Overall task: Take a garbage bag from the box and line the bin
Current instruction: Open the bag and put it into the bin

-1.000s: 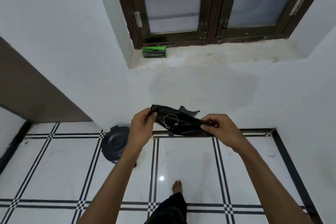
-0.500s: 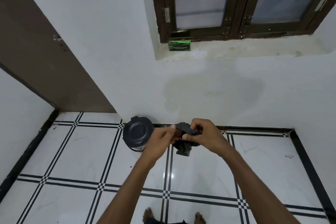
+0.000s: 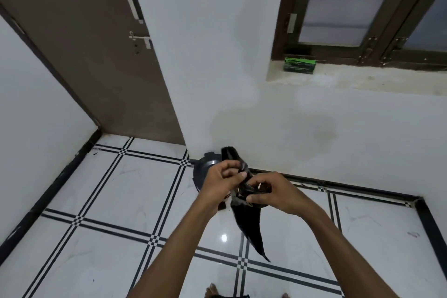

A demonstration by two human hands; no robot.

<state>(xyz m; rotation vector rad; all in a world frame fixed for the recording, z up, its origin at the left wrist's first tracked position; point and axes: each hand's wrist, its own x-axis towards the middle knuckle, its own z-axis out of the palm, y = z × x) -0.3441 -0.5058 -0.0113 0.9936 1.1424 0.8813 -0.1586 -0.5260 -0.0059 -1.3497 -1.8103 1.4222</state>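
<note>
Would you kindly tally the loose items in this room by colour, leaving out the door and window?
Black: 2, the crumpled black plastic garbage bag and the round dark plastic bin
Green: 1, the small green cardboard box on the window sill
Total: 3

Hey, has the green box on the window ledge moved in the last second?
No. The green box still sits at the ledge's left end, against the window frame; only the camera turned.

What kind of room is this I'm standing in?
Probably a plain room in a home: glossy white tiled floor with black lines, a brown door with a latch, and a dark-framed window above a ledge holding a green box.
</note>
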